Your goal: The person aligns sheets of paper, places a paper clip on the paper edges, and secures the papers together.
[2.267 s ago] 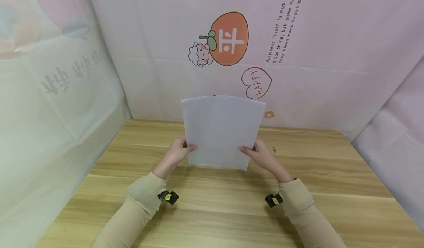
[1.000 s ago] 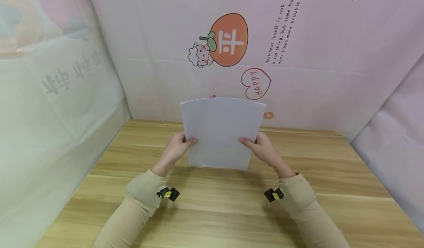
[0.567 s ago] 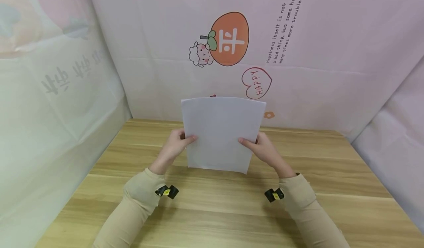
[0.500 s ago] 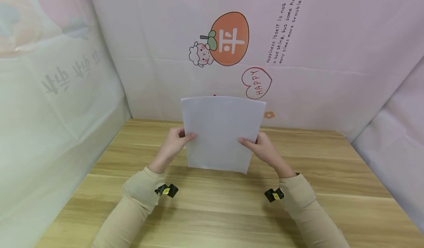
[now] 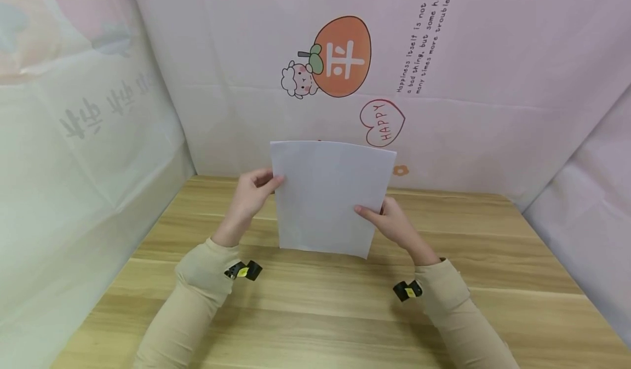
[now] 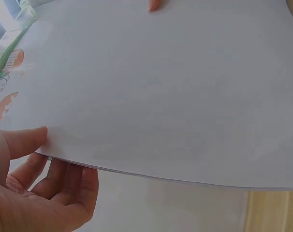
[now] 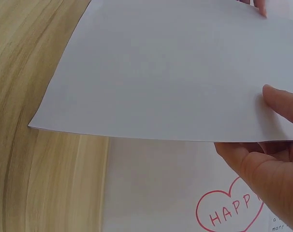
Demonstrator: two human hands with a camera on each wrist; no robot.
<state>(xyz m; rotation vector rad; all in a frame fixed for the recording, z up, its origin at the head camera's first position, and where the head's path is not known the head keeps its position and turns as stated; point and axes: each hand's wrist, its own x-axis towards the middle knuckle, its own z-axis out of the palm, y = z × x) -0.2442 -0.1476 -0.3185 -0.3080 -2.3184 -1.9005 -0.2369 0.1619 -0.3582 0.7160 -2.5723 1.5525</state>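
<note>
- White paper [image 5: 330,194], upright and faintly bowed along its top edge, stands between 2 hands over a wood-grain worktop [image 5: 315,320]
- Left hand [image 5: 248,196]: its grip pinches the paper's left edge towards the top, thumb on the near face, fingers curled behind
- Right hand [image 5: 393,226]: its grip pinches the opposite edge lower down, thumb likewise on the near face, fingers mostly hidden behind the paper
- Beyond the paper, a printed backdrop [image 5: 493,139] carries a red heart [image 5: 382,122] lettered HAPPY; beige sleeves [image 5: 172,320] frame the near side
- Whether the paper is 1 sheet or several, and whether its bottom edge meets the worktop, cannot be told from these views
- Step in hand, as it appears: a 2-handed upright hold, the hands at uneven heights, perhaps to adjust or square the paper
- Next move, by judgement, calls for a light pinch on the left and a steady hold on the right, lest the paper buckle or slip
</note>
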